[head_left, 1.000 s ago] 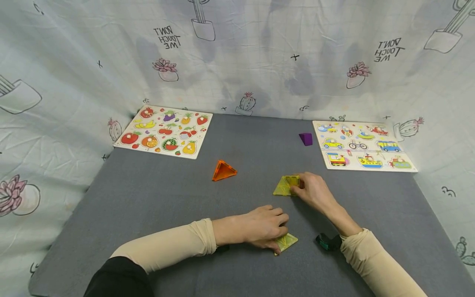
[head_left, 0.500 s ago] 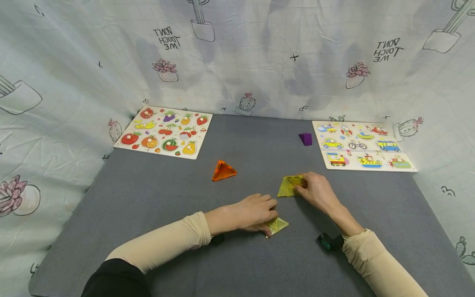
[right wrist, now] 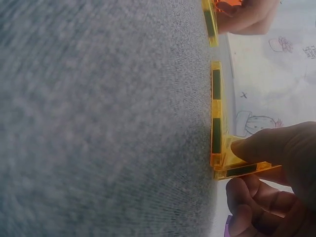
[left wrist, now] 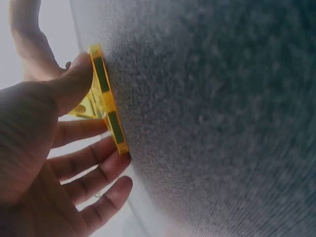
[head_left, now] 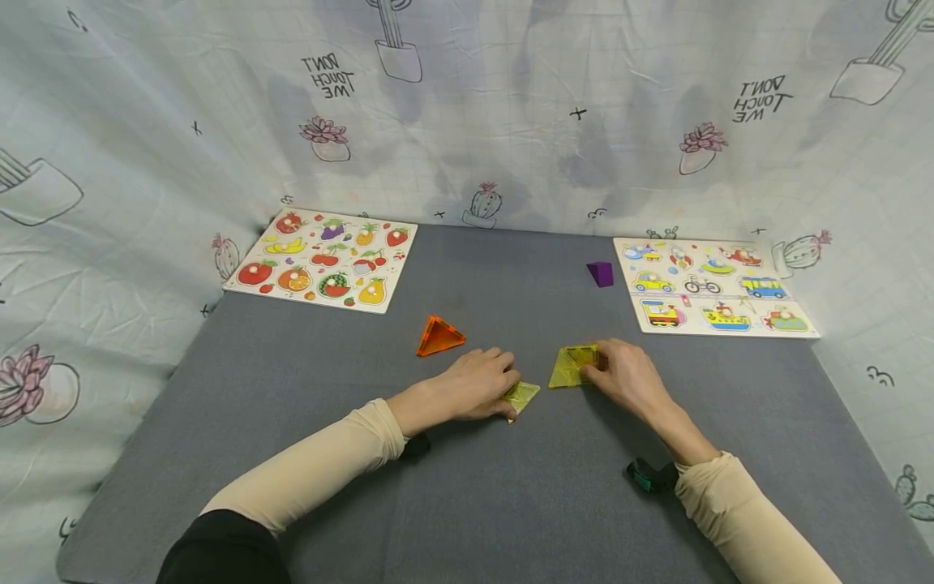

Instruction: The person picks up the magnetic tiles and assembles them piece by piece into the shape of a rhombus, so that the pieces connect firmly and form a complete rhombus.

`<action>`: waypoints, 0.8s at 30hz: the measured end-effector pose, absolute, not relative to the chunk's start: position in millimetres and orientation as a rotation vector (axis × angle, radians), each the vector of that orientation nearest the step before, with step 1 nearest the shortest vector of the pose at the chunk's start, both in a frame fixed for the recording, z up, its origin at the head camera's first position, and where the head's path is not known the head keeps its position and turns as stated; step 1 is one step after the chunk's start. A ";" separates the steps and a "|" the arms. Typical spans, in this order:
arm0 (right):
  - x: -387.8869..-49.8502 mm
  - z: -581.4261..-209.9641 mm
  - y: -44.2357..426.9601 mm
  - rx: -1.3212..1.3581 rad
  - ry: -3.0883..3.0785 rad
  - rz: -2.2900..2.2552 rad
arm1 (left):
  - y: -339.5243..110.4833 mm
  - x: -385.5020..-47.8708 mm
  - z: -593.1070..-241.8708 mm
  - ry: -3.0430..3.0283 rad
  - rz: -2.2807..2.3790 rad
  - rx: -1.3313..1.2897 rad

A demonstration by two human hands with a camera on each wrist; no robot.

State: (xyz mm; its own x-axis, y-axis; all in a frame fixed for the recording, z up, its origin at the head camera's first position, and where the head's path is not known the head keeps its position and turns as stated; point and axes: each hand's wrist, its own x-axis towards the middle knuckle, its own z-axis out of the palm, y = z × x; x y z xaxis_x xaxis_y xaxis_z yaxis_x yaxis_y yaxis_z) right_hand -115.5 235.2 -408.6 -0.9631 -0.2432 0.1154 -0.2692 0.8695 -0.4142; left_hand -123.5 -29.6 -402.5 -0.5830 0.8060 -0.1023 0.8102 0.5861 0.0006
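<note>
Pinching the first yellow piece (head_left: 523, 397), near and to the right of the orange piece (head_left: 441, 337), my left grip (head_left: 470, 384) sits low, probably to let it slide along the counter (head_left: 409, 519). Farther right of the orange piece, my right grip (head_left: 627, 376) pinches the second yellow piece (head_left: 569, 370) by its raised panel (right wrist: 241, 171), presumably to steady it while its flat panel (right wrist: 217, 116) lies uncovered.
</note>
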 end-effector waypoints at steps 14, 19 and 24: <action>-112.6 -409.7 237.1 0.435 -2.965 0.674 | -25.9 -136.1 -404.6 2.802 -0.054 1.274; -112.9 -409.1 238.6 0.456 -2.966 0.685 | -28.2 -135.0 -401.8 2.751 -0.106 1.313; -112.9 -408.7 238.9 0.482 -2.983 0.699 | -26.0 -135.1 -403.6 2.765 -0.075 1.340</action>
